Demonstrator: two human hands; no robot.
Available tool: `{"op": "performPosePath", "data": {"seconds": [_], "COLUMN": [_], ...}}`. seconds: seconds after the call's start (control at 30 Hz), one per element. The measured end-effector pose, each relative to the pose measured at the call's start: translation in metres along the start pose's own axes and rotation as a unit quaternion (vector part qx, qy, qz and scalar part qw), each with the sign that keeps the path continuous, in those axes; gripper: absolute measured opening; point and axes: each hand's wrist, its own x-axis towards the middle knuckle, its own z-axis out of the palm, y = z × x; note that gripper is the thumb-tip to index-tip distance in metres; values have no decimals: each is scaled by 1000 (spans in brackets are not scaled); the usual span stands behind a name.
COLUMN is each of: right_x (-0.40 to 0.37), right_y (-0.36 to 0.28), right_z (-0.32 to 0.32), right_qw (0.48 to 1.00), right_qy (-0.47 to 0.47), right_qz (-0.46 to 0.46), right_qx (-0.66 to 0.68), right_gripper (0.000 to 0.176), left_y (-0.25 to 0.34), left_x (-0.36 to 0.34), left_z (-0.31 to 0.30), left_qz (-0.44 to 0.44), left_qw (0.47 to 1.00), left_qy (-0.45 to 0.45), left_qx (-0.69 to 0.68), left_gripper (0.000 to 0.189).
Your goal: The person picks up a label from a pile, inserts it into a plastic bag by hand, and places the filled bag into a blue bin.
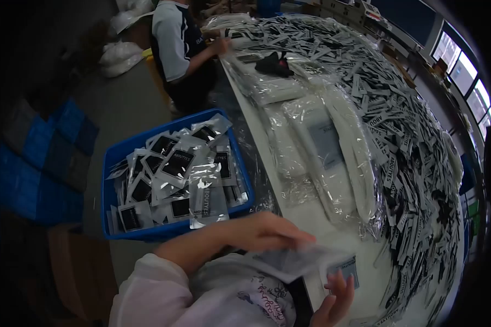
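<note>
My left hand (273, 231) reaches across in front of my body, its fingers closed on a translucent plastic packet (294, 262). The packet is smeared by motion. To its lower right my right hand (337, 300) is raised over the table's edge, fingers apart and slightly bent, with nothing visible in it. Just beyond those fingers lies a grey printed packet (345, 271) on the white table. A blue bin (106, 191) full of clear packets with black printed inserts stands left of the table. One long clear packet (208, 199) lies on top of them.
Large clear plastic bags (333, 147) lie along the table (245, 109), with a black item (274, 65) on top. A great heap of printed strips (409, 158) covers the far side. A person (183, 54) stands at the table's far end. Blue crates (43, 163) are at left.
</note>
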Motion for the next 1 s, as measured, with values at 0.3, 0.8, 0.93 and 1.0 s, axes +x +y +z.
{"op": "performPosePath", "data": {"seconds": [0.3,0.8,0.93,1.0], "right_x": [26,50,47,50], "right_y": [4,18,23,23], "right_z": [27,49,53,52], "right_qw": [996,981,978,975], "right_qy": [-82,-159,-175,-184], "right_qz": [-21,-28,-33,-40], "right_qx": [-34,-109,-112,-121], "right_gripper": [12,12,12,12], "left_y": [-70,-171,-123,-88], "left_x": [-134,-289,-246,-217], "left_z": [-90,-105,-89,-88], "left_qz": [-349,-658,-719,-754], "left_qw": [739,455,459,468], "left_qy": [218,454,430,309], "left_qx": [534,393,296,343], "left_gripper": [63,95,95,90]}}
